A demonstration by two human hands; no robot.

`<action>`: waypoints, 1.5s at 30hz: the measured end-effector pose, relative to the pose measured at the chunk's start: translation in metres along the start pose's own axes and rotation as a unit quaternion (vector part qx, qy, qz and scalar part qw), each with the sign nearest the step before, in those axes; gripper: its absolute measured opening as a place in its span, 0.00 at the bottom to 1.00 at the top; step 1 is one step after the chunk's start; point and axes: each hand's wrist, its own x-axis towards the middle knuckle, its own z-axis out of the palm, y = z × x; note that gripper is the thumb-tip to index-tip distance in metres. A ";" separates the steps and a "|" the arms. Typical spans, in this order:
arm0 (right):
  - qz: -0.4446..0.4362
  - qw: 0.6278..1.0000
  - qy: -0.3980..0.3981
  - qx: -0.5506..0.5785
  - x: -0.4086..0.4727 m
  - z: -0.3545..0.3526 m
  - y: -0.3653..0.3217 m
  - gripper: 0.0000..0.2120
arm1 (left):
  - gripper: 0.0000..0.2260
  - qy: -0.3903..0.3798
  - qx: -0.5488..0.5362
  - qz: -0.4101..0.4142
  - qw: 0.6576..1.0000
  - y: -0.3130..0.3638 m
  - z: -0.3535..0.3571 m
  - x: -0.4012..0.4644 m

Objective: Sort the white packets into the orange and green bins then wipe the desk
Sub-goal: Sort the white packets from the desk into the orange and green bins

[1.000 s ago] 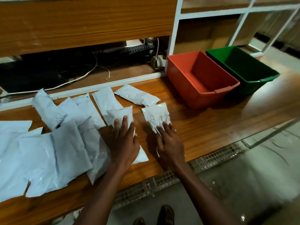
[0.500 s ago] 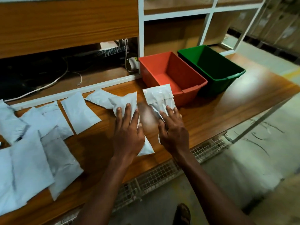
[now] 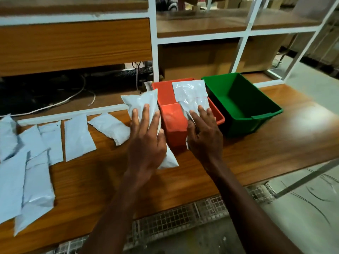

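two bins on the wooden worktop (image 3: 266,143), side by side and touching: orange bin (image 3: 169,123) on the left, green bin (image 3: 238,99) on the right. green bin interior shows only bare plastic. orange bin interior is partly hidden by the right-hand packet, the part i can see is bare.

packets: two in hand, and about seven more lying flat on the left half of the worktop, several overlapping (exact count is shaky where they stack at the far left edge). all are plain white plastic pouches, flat, slightly wrinkled and glossy.

left hand (image 3: 146,142) holds a white packet (image 3: 141,101) raised just left of the orange bin's near corner; fingers (image 3: 145,114) spread flat over its face, thumb side curling round its right edge, lower end of the packet sticking out below the palm.

right hand (image 3: 205,134) holds a second white packet (image 3: 190,92) over the orange bin, top edge reaching close to the green bin's rim; fingers (image 3: 200,112) laid close together on its lower half, thumb tucked under the pouch. this one has a faint red line across its middle.

behind: white-framed shelving (image 3: 154,52) with wood panels, cables (image 3: 73,98) in the dark gap on the left.
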 end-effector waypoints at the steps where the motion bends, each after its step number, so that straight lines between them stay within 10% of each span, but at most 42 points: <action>1: 0.003 1.000 0.000 -0.004 0.008 0.000 0.003 0.20 | 0.25 -0.002 -0.007 0.004 1.000 0.004 0.003 0.007; 28: 0.002 0.981 -0.180 -0.070 0.210 0.090 0.118 0.19 | 0.29 -0.196 0.108 -0.022 0.974 0.013 0.165 0.208; 45: 0.011 0.862 -0.456 -0.222 0.212 0.200 0.147 0.38 | 0.31 -0.408 0.177 -0.175 0.878 -0.033 0.239 0.217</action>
